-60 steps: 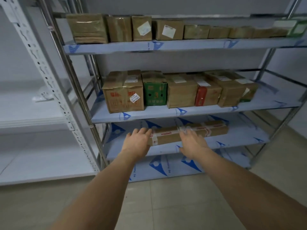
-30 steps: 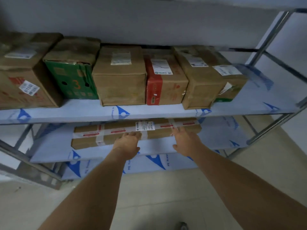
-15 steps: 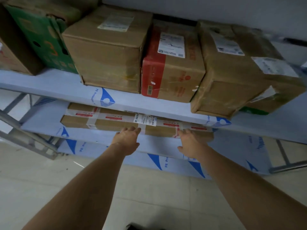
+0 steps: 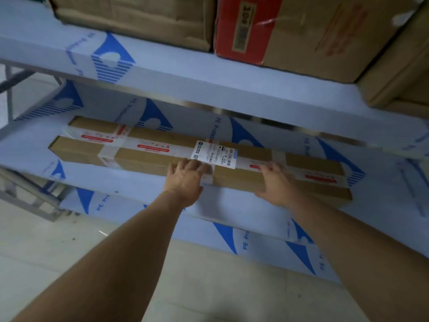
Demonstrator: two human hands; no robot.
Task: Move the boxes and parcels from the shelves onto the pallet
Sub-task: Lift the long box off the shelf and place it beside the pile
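A long flat parcel [image 4: 148,156] lies lengthwise on the lower shelf [image 4: 34,154], its left end toward the rack's metal frame [image 4: 9,98], bound with clear and red-printed tape and bearing a white label [image 4: 214,155] near its middle. The left hand [image 4: 185,180] rests on the parcel's front edge just below the label, fingers extended over the top. The right hand [image 4: 277,184] lies further along the same edge, fingers spread on the tape, well apart from the left. On the shelf above stand a brown box [image 4: 139,17] and a red box [image 4: 246,26].
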